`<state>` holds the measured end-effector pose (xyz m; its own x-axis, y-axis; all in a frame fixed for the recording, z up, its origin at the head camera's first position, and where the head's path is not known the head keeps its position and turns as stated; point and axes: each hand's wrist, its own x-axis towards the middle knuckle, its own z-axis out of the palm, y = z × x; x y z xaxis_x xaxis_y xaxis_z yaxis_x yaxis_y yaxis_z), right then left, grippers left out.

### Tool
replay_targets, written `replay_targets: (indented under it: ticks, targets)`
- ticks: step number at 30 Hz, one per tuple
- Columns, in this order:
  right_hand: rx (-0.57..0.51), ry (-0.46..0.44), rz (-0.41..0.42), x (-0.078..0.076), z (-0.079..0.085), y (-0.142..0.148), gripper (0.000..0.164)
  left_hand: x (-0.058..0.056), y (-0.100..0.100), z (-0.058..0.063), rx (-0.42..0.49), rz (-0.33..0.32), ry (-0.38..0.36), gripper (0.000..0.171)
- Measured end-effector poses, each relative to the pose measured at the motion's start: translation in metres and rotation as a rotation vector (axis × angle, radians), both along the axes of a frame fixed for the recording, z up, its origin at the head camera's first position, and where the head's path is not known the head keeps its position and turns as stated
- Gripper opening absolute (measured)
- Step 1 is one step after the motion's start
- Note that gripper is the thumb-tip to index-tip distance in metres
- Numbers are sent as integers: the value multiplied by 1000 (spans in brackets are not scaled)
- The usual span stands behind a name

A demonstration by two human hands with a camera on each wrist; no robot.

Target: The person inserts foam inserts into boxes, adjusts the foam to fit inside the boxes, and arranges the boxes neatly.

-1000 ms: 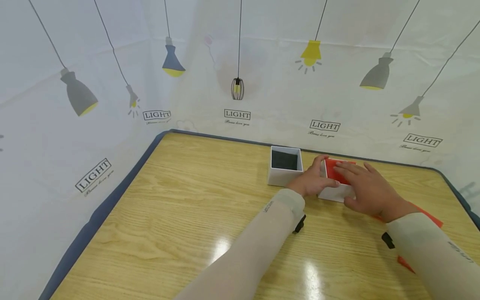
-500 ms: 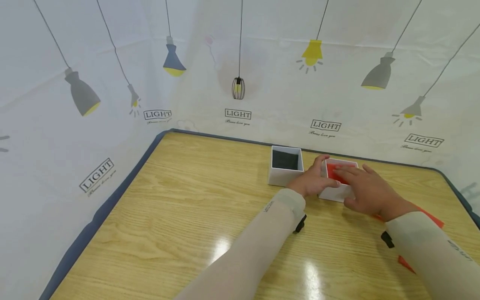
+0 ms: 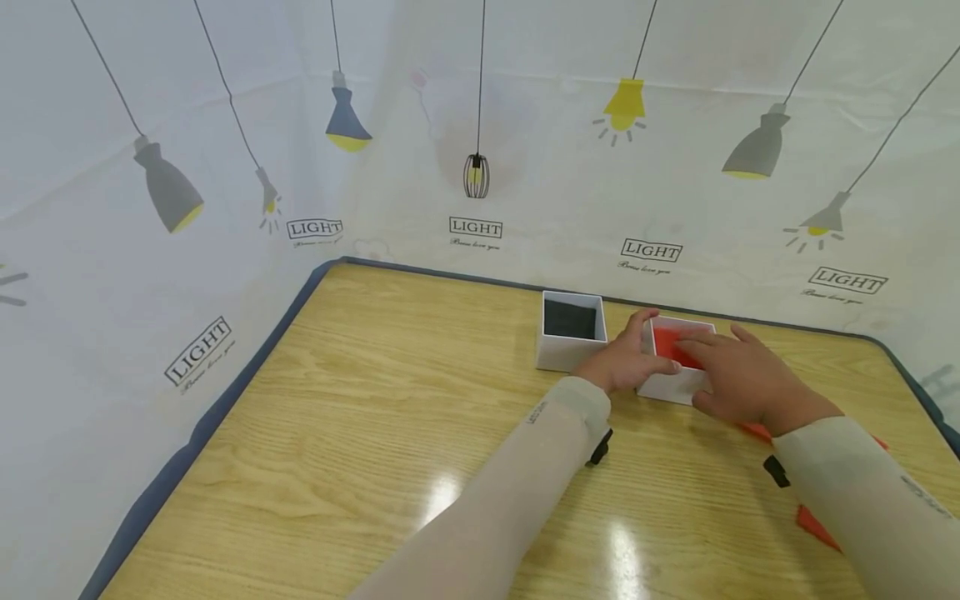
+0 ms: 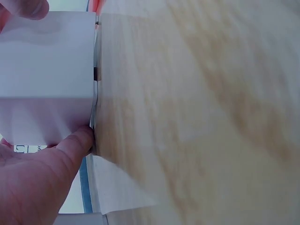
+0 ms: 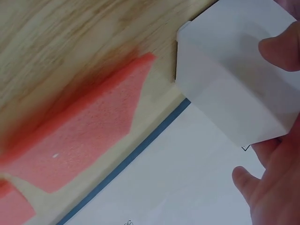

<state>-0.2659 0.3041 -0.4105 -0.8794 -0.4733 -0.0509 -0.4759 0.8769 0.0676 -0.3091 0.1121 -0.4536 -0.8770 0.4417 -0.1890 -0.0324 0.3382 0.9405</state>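
Near the table's back edge stands an open-topped white box (image 3: pixel 665 387) with a red foam-like piece (image 3: pixel 667 343) inside it. My left hand (image 3: pixel 624 363) grips the box at its left side, thumb at the front and fingers towards the back. With its fingers stretched over the near right part of the rim, my right hand (image 3: pixel 753 379) presses on the red piece. Its fingertips lie inside the box and its thumb is against the outside, as the box (image 5: pixel 234 70) in the right wrist view shows. The palm hides part of the opening.
Left of my left hand stands a second white box (image 3: pixel 566 354) with a dark grey piece (image 3: pixel 570 319) inside. Red foam pieces (image 5: pixel 79 136) lie on the wooden table (image 3: pixel 360 400) under and beside my right forearm. A printed cloth (image 3: pixel 555 183) rises behind the table.
The red piece has gone from level with the rim down into the box. My right hand has shifted slightly right, while my left hand keeps its hold.
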Motion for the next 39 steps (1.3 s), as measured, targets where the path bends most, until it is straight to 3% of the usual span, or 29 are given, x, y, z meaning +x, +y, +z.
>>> replay_targets:
  ticks: [14, 21, 27, 32, 39]
  targets:
    - [-21, -61, -24, -7, -1, -7, 59, 0, 1, 0, -33, -8, 35, 86]
    - [-72, -6, 27, 4, -5, -4, 79, 0, 1, 1, -14, -2, 22, 86]
    - [-188, 73, 46, 14, -2, 5, 84, 1, -1, 1, -3, -4, 11, 86]
    - [-282, 107, -41, 25, 0, 15, 89, 2, -1, 2, -19, 4, -3, 85]
    - [-449, 50, -233, 46, -5, 35, 98, 2, 1, 1, -17, 8, 2, 86]
